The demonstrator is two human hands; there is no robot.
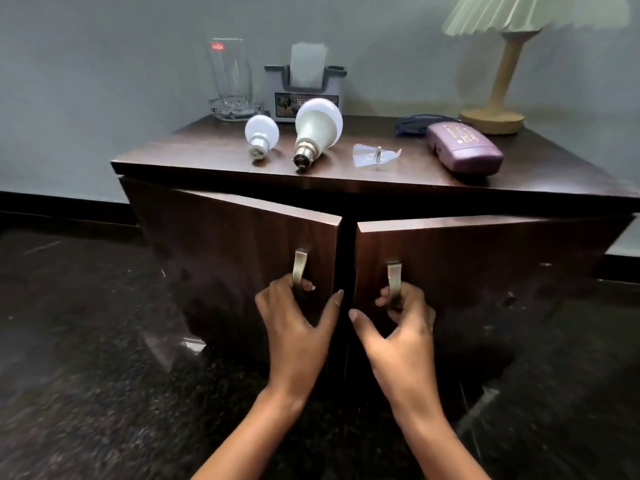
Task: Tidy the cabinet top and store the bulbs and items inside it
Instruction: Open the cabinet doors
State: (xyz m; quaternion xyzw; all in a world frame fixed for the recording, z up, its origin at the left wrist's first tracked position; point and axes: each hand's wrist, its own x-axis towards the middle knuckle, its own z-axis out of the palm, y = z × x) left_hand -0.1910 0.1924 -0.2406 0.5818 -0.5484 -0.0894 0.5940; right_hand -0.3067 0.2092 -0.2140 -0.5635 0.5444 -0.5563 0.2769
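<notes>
While both forearms reach in from the bottom edge, the left hand (298, 320) curls its fingers around the left handle (300, 268) and the right hand (401, 327) hooks its fingers around the right handle (394, 282), each a bent metal pull near the inner edge of its door. The two doors (242, 258) of the dark wood cabinet (554, 251) stand slightly ajar, a dark gap between them; what lies inside cannot be seen. On the cabinet top (214, 150) lie two white bulbs on their sides, metal caps toward the front: a small bulb (261, 135) and, just beside it on the right, a large bulb (317, 128). Farther right are a small metal piece in a clear plastic wrapper (375, 155), a purple case (464, 147) and a dark blue pouch (415, 124) partly behind it. Along the wall stand one tall glass (230, 74) set in a glass dish (235, 110), a grey tissue holder (304, 88) and a lamp (498, 81) with a pleated shade.
</notes>
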